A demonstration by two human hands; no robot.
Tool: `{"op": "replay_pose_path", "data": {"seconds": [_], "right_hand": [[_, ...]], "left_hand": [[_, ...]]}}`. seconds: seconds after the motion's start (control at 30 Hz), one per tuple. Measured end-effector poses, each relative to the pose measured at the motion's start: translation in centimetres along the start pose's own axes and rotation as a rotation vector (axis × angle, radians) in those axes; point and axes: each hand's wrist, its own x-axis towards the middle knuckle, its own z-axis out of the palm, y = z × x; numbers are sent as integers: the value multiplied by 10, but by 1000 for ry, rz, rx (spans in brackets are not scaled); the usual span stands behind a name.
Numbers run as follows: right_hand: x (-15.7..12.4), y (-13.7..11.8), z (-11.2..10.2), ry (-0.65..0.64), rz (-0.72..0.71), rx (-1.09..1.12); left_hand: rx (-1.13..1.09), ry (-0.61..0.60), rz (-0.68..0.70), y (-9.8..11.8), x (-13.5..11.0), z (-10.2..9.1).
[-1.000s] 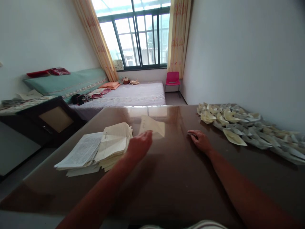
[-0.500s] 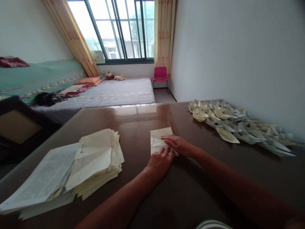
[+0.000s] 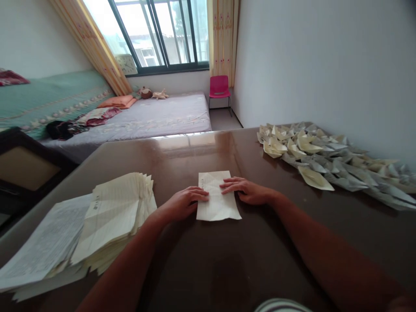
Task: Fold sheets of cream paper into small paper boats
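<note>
A folded cream sheet of paper (image 3: 217,203) lies flat on the dark brown table (image 3: 247,260), in the middle. My left hand (image 3: 182,201) rests on its left edge with the fingers stretched flat onto the paper. My right hand (image 3: 248,190) presses on its upper right part, fingers flat and pointing left. Neither hand grips anything. A thick stack of printed sheets (image 3: 97,221) sits to the left of my left hand.
A heap of several folded paper boats (image 3: 325,158) lies along the wall on the table's right side. Beyond the table are a bed (image 3: 156,119), a pink chair (image 3: 218,89), a window and a dark cabinet (image 3: 29,169) at the left.
The sheet went from held up by my left hand to flat on the table. Both hands came together on it, then spread apart to its left and right sides.
</note>
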Motion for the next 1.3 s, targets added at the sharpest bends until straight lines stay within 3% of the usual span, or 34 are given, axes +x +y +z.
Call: {"op": "replay_pose_path", "data": {"seconds": [0.17, 0.3, 0.53, 0.63, 0.77, 0.83, 0.93, 1.07, 1.17, 1.3], "right_hand": [[0, -4, -4, -49, 4, 27], [-1, -7, -2, -48, 49, 11], [-8, -8, -14, -110, 44, 97], [-3, -9, -6, 4, 82, 187], [10, -13, 16, 355, 357, 322], [16, -15, 24, 502, 450, 267], [22, -16, 29, 576, 584, 15], [26, -14, 31, 526, 640, -232], [26, -15, 31, 471, 563, -298], [25, -19, 31, 424, 561, -345]], "left_hand": [[-92, 154, -25, -13, 6, 13], [-144, 265, -96, -11, 9, 21], [-89, 323, -305, -3, 12, 22], [-49, 326, -406, -3, 12, 24], [-18, 365, -477, -2, 16, 29], [-81, 400, -498, 0, 18, 31], [-168, 470, -537, 3, 21, 32], [20, 487, -522, 8, 21, 35], [227, 410, -477, 11, 20, 36], [309, 336, -492, 15, 19, 36]]}}
